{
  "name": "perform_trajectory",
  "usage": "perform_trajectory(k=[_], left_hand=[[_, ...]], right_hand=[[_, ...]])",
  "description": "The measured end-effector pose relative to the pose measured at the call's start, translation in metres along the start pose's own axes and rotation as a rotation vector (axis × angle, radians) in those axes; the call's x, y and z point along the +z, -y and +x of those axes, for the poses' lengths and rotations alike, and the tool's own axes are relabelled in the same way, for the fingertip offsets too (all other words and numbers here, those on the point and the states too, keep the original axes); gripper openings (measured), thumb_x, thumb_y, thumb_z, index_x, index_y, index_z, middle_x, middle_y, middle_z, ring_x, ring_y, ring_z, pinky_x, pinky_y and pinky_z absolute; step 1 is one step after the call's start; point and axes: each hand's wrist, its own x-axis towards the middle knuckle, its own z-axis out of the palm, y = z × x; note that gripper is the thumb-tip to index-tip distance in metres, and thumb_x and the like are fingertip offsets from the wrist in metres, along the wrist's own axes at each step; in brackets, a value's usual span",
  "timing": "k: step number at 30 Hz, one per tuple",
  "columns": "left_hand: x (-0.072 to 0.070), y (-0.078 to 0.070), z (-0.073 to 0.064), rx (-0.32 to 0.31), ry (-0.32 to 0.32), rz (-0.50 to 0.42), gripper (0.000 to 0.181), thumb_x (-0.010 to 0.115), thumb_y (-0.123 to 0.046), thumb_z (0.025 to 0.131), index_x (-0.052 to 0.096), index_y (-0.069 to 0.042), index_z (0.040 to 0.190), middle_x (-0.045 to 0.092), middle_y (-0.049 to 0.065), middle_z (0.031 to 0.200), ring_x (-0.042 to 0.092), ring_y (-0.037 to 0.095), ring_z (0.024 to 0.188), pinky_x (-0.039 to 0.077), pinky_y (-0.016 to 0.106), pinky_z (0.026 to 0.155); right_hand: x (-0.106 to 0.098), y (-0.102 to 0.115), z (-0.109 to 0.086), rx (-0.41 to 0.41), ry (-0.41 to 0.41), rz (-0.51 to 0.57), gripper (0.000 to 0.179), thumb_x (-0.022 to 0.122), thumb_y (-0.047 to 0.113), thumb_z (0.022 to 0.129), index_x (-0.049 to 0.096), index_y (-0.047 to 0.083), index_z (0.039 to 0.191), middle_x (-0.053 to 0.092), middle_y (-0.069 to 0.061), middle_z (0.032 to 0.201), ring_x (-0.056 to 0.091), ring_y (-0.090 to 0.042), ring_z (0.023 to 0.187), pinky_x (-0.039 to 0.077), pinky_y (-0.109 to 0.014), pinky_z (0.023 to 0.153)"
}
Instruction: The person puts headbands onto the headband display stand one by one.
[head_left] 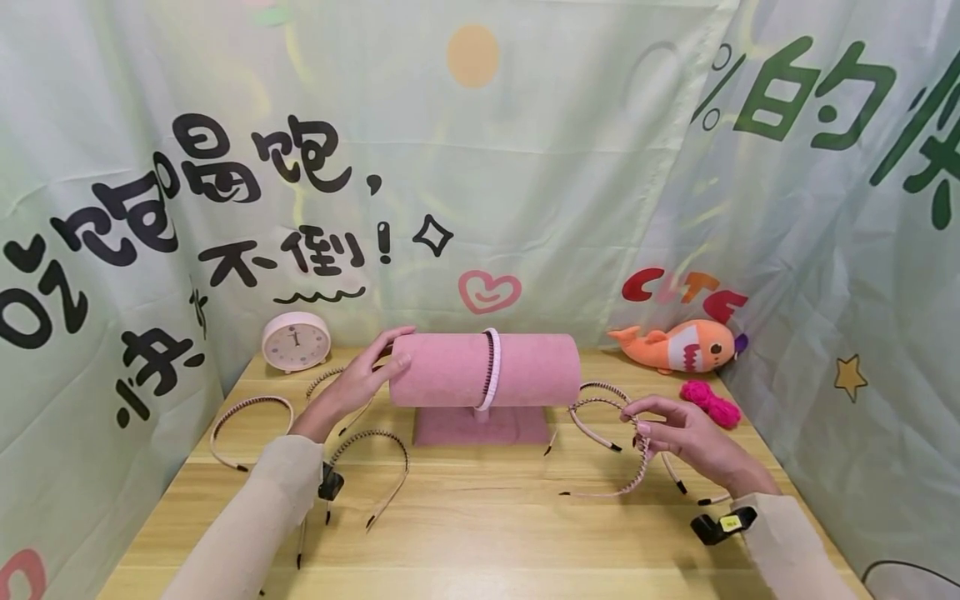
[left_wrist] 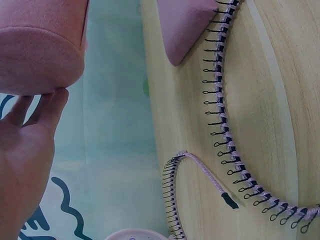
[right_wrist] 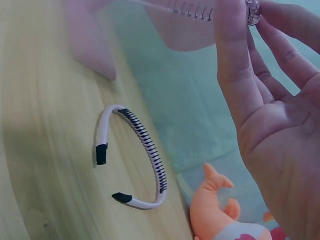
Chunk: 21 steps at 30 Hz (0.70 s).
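Note:
A pink padded cylinder stand [head_left: 442, 371] stands at the middle of the table, with a white headband [head_left: 492, 367] around it. My left hand [head_left: 360, 379] touches the left end of the cylinder; in the left wrist view its fingers [left_wrist: 47, 112] reach out fairly straight against that end. To the right of the stand, my right hand [head_left: 693, 437] pinches a headband [head_left: 637, 477] with a beaded, toothed band between thumb and fingers. In the right wrist view, only a sparkling bit of this headband [right_wrist: 253, 12] shows at the fingertips. Its black-tipped end hangs low over the table.
More headbands lie on the left, one headband [head_left: 251, 402] near the edge and another headband [head_left: 405, 454] closer in. A further headband [right_wrist: 159, 170] lies right of the stand. Behind are a pink clock [head_left: 296, 342], an orange plush toy [head_left: 678, 346] and a magenta bundle [head_left: 710, 404].

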Motion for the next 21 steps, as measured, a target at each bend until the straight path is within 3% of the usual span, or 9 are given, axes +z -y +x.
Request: perform_trajectory(k=[6, 14, 21], left_hand=[[-0.001, 0.000, 0.001, -0.002, 0.002, -0.001, 0.058, 0.054, -0.039, 0.114, 0.038, -0.027, 0.169, 0.037, 0.014, 0.174, 0.035, 0.044, 0.160, 0.032, 0.073, 0.126], [-0.001, -0.002, 0.000, -0.007, 0.006, -0.010, 0.056, 0.054, -0.040, 0.114, 0.040, -0.029, 0.167, 0.037, 0.011, 0.175, 0.034, 0.044, 0.161, 0.031, 0.073, 0.126], [-0.001, -0.002, 0.000, -0.007, 0.010, -0.006, 0.058, 0.054, -0.040, 0.114, 0.039, -0.027, 0.168, 0.034, 0.011, 0.176, 0.032, 0.044, 0.162, 0.029, 0.075, 0.126]], right_hand=[[-0.006, 0.005, -0.003, -0.011, -0.027, 0.004, 0.033, 0.050, -0.005, 0.111, 0.071, 0.008, 0.133, 0.074, 0.007, 0.129, 0.069, -0.006, 0.092, 0.065, -0.029, 0.079], [-0.008, 0.016, 0.001, 0.044, -0.192, -0.092, 0.028, 0.057, 0.007, 0.113, 0.066, 0.001, 0.138, 0.072, 0.005, 0.123, 0.072, -0.013, 0.092, 0.067, -0.033, 0.080], [-0.003, 0.025, 0.017, 0.033, -0.286, -0.060, 0.029, 0.061, 0.012, 0.113, 0.066, 0.005, 0.140, 0.069, 0.009, 0.133, 0.071, -0.011, 0.095, 0.066, -0.030, 0.083]])
